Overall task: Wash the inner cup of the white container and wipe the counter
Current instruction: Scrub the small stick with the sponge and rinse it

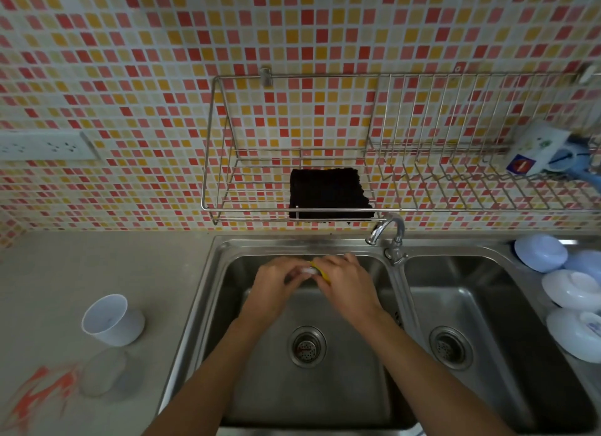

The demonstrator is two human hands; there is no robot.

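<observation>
Both hands meet over the left sink basin (234,338): the left hand (276,281) curls round a small white piece, probably the inner cup (305,272), steadying it while the right hand (344,277) pinches a yellow sponge (320,270) against it. White container (112,320) waits on the counter (65,273).

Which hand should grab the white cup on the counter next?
Probably the left hand. The white cup stands on the counter left of the sink, on that hand's side. The right hand grips a yellow sponge and would have to cross over.
</observation>
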